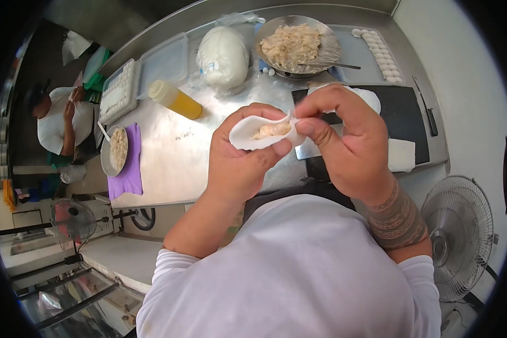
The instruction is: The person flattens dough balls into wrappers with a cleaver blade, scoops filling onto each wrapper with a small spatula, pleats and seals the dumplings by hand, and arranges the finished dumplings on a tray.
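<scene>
A thin white wrapper (243, 134) with pinkish filling (271, 130) in its middle is held up over the metal table's front part. My left hand (239, 155) cups it from below and from the left, thumb along its near edge. At its right end, the thumb and index finger of my right hand (343, 132) pinch the wrapper's edge together. The left part of the wrapper is open and the filling shows. Behind my right hand lies a black mat (403, 112) with white pieces on it, partly hidden.
Behind stand a bowl of filling (292, 45), a bagged white mass (222, 59) and a yellow-filled bottle (177, 101). Rows of white pieces (380, 55) lie at back right. A knife (431, 118) is at the right edge. Another person (65, 118) works at far left.
</scene>
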The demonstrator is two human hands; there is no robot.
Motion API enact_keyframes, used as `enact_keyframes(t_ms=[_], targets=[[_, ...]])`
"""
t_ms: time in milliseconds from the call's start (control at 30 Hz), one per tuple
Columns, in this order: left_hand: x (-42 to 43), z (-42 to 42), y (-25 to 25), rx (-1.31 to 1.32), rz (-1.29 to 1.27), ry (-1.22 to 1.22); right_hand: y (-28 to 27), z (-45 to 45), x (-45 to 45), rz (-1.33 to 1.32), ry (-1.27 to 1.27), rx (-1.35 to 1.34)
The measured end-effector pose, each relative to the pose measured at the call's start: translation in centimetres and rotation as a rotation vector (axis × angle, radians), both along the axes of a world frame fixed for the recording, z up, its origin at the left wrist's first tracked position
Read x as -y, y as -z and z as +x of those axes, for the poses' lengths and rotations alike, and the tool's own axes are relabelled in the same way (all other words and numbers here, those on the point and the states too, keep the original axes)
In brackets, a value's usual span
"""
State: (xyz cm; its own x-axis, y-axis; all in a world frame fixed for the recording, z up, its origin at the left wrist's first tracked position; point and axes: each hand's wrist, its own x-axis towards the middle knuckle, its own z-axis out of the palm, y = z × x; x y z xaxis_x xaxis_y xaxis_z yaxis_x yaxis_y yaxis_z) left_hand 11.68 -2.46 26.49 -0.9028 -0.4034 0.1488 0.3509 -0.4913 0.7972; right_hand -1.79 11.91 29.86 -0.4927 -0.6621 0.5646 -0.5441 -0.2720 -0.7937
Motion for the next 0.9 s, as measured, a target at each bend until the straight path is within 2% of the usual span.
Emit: enact_keyframes(t_ms=[100, 167, 267, 367, 433, 500, 567, 667, 767, 900], targets=[[0.2, -0.5, -0.1, -0.012, -0.070, -0.018, -0.3, 0.4, 0.1, 0.013, 0.019, 0.098], [-0.8, -1.5, -0.4, -0.039, -0.077, -0.105, -0.1, -0.6, -0.4, 0.064, -0.013, 0.008], [-1.6, -1.9, -0.1, -0.088, 0.051, -0.119, 0.0, -0.8, -0.8, 0.097, 0.005, -0.012], [-0.9, -1.5, 0.6, -0.024, 0.075, 0.014, 0.3, -1.3, -1.1, 0.050, 0.015, -0.012], [-0.5, -1.9, 0.9, -0.063, 0.022, 0.087, -0.1, -1.1, -1.2, 0.010, 0.023, 0.139], [-0.9, -2.4, 0.7, -0.081, -0.037, 0.061, -0.1, -1.6, -1.6, 0.025, 0.001, 0.166], [-2.3, -3.5, -0.3, -0.043, -0.076, -0.053, 0.1, -3.0, -2.5, 0.092, -0.047, 0.066], [-4.9, -4.8, -0.8, -0.017, 0.005, -0.199, -0.3, -3.9, -3.6, 0.110, -0.029, 0.086], [-4.6, -5.0, 0.4, 0.024, -0.045, -0.073, -0.3, -5.2, -4.8, 0.128, -0.012, 0.046], [-6.3, -7.5, 0.0, 0.000, -0.167, -0.045, -0.7, -7.1, -6.7, 0.083, -0.038, 0.236]])
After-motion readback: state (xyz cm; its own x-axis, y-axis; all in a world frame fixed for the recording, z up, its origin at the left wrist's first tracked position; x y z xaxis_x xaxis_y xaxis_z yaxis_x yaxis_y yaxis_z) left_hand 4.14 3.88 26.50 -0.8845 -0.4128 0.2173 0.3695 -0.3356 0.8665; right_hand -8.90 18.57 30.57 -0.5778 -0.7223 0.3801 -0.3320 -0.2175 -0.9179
